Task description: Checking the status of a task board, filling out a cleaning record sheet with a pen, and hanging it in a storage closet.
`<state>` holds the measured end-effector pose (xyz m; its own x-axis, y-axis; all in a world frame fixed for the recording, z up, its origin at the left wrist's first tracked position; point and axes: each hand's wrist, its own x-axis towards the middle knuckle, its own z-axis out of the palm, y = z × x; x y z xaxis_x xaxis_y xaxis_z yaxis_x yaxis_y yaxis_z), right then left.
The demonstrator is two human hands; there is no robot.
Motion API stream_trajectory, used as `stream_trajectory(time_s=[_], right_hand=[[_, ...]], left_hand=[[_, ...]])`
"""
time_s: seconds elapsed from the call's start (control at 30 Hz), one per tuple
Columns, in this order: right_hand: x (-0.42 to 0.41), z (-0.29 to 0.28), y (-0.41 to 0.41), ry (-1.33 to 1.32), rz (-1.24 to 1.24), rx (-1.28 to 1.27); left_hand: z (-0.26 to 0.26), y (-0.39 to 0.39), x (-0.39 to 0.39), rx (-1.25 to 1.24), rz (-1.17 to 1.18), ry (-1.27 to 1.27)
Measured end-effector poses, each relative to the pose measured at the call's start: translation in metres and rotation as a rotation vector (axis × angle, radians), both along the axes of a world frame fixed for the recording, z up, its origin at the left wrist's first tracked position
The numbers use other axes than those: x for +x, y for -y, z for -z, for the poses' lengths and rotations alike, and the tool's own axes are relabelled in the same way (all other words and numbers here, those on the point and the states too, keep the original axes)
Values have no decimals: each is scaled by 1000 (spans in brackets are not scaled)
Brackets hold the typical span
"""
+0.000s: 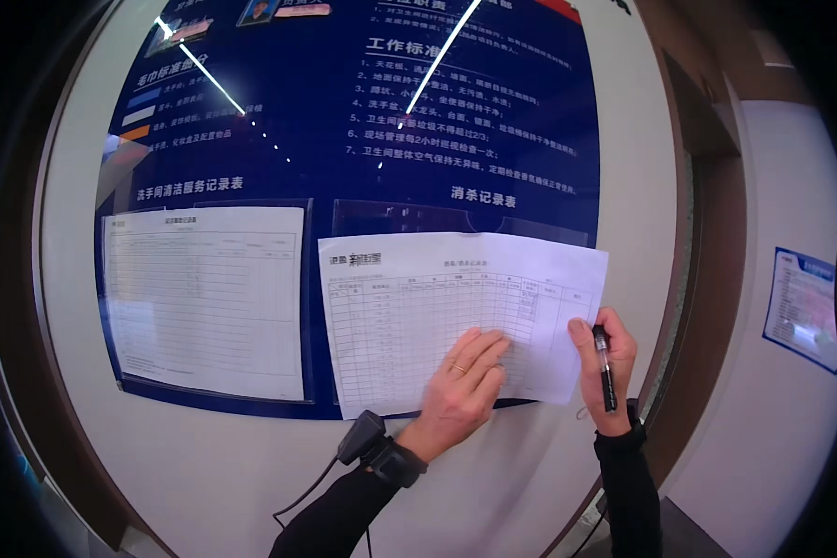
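Observation:
A white printed record sheet (418, 328) with a ruled table lies, slightly tilted, over the clear plastic pocket (397, 217) on the right of a dark blue wall board (300, 167). Several rows bear handwriting. My left hand (466, 380) rests palm-side against the sheet's lower middle, fingers extended, a ring on one finger. At the sheet's right edge is my right hand (607, 370), its thumb against the paper. A black pen (605, 366) is held in that same hand, pointing downward.
To the left, a second record sheet (202, 300) sits in its own clear pocket. Brown frames (704, 230) run along both sides of the pale wall. Farther right hangs a blue-bordered notice (802, 307). My left wrist wears a black strapped device (383, 446) with a cable.

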<state>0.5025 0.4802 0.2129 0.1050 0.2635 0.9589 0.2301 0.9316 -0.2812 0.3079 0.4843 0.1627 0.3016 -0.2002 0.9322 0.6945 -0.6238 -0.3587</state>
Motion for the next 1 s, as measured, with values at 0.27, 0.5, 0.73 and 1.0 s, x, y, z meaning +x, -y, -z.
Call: stream_trajectory(time_s=[0.27,0.5,0.73,1.0], right_hand=[[13,-4,-27,74,137,122],[31,1,-6,-24,-378,147],[-11,3,-36,212,-527,43],[-19,0,-66,219,-192,369]], left_hand=[[1,-1,2,-3,-92,-24],[1,-1,4,-4,-184,-36],[0,-3,5,12,-254,-59],[1,-1,6,-4,-287,-46]])
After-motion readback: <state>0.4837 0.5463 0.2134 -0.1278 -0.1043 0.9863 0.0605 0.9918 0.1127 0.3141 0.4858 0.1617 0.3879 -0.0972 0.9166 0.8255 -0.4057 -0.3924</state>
